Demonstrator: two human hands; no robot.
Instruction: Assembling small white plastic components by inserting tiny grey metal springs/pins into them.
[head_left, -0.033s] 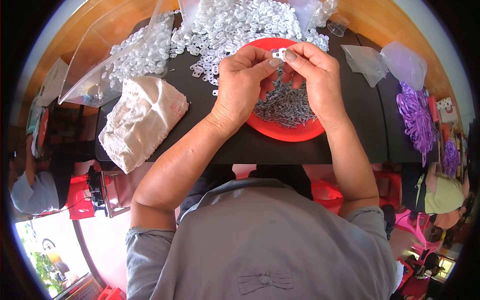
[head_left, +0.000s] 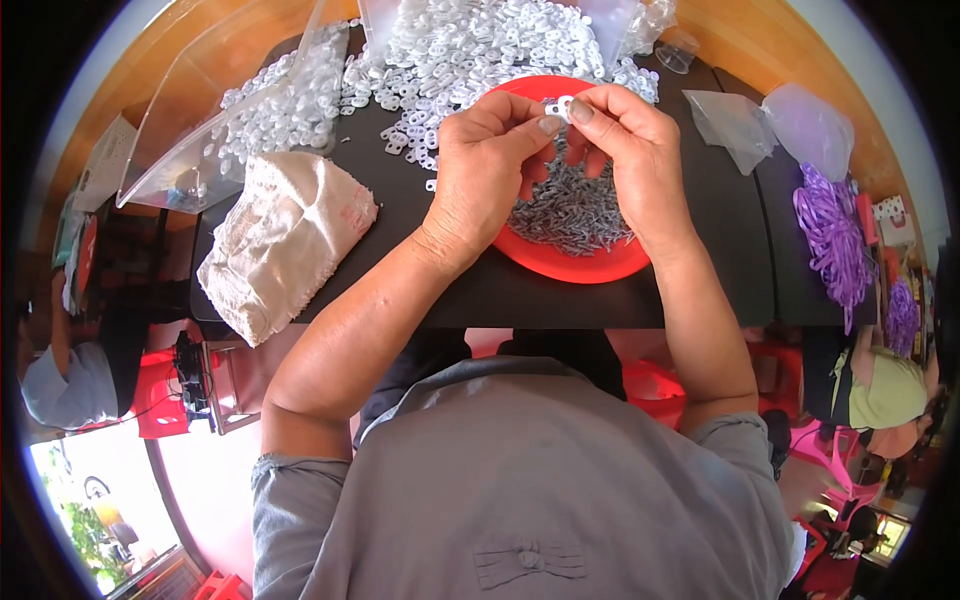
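Here we are over the dark table (head_left: 725, 270), and both hands meet above the red basin (head_left: 570, 268). The left hand (head_left: 490, 150) pinches 1 end of a small white piece with holes (head_left: 555, 109) between thumb and forefinger; the right hand (head_left: 640, 150) pinches the other end the same way, its thumb pressed right up against it. The remaining fingers curl below, over a bed of grey screw-like parts (head_left: 575, 220). The hands themselves block the view of the basin's middle and much of its 2 sides.

Beyond them, a great heap of white pieces (head_left: 490, 40) spreads over the far side, strays running down just beside the left hand. To the left a clear bin (head_left: 160, 150) leans at a tilt, more white pieces beside it, and a crumpled cream cloth (head_left: 285, 235) fills the space between bin and left forearm. Over on the right: 2 plastic bags (head_left: 735, 130), a clear cup (head_left: 677, 51) near the heap, and purple ribbons (head_left: 830, 235) hanging at the table's side, well apart from the hands.
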